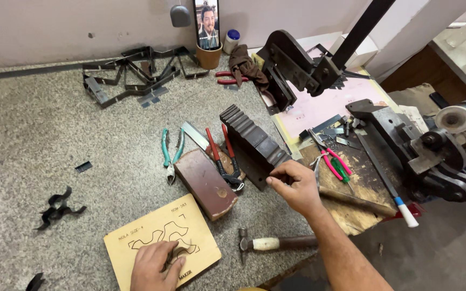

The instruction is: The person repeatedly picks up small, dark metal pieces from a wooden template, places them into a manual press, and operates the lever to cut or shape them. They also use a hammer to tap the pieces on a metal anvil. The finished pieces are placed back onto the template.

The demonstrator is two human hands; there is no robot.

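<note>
Head view: right hand (pixel 296 186) at metal block (pixel 254 144) edge, left hand (pixel 156 267) on template (pixel 136 245).

**Free room and obstructions, taken from the ridged metal block**

Landmark: ridged metal block (pixel 253 144), mid-bench, its near end touched by the right hand (pixel 296 186).

- Left of block: red-handled pliers (pixel 223 156), brown wooden block (pixel 206 183) and green-handled pliers (pixel 170 153), close-packed; narrow gaps only.
- Far left: wide open bench surface (pixel 39 134), with small black metal scraps (pixel 56 209).
- Behind, toward the wall: heap of bent metal strips (pixel 130 75); clear strip between.
- Right: lever press (pixel 297 67), pink-handled pliers (pixel 333 159), heavy bench machine (pixel 422 148); crowded.
- Near side: wooden template board (pixel 163 242) under the left hand (pixel 155 267), hammer (pixel 271 243) at the bench edge.
</note>
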